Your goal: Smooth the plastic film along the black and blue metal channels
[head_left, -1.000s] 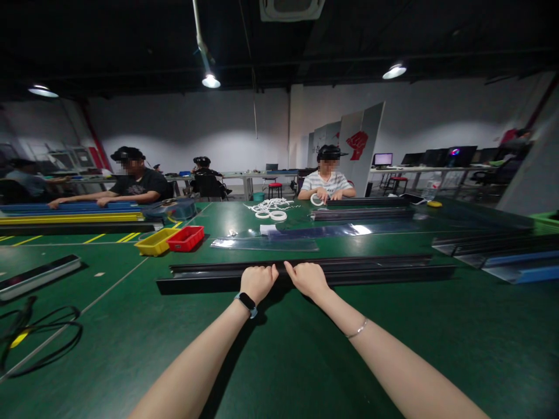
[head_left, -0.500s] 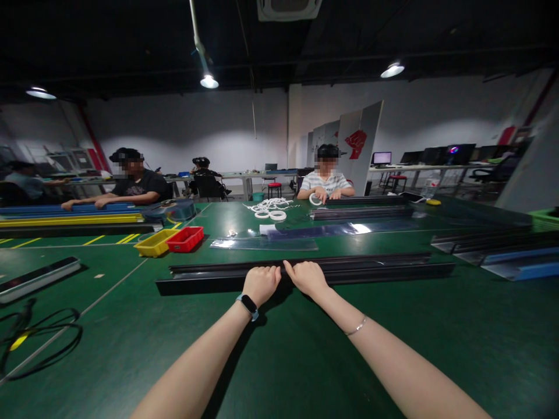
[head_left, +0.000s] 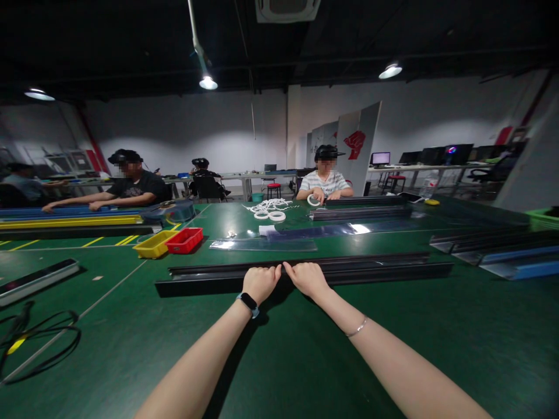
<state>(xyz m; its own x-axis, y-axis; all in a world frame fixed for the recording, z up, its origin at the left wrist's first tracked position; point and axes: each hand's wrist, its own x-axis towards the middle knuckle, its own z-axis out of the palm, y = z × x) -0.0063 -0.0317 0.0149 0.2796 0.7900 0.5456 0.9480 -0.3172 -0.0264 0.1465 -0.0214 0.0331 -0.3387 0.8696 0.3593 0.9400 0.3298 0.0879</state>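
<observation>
A long black channel-shaped profile [head_left: 379,272] lies crosswise on the green table [head_left: 305,361] in front of me. At its middle my left hand [head_left: 261,283], below a watch with a pale blue strap, is closed over the near side. Close beside it my right hand [head_left: 308,278] is closed on the same profile, thumb toward the left one. The fingertips of both hands are hidden inside or behind the profile. Beyond it lie a clear plastic strip [head_left: 262,245] and a longer clear film [head_left: 332,231].
Left of centre stand a yellow bin [head_left: 155,244] and a red bin [head_left: 185,240]. White tape rolls [head_left: 276,216] lie farther back. A black cable [head_left: 48,349] and a light bar [head_left: 39,281] are at left, blue profiles [head_left: 519,265] at right. A co-worker [head_left: 325,177] sits opposite.
Over the second my left hand has slid slightly right along the profile, closer to my right hand. My right hand keeps its place. The co-worker at left has shifted their arms along the blue profile.
</observation>
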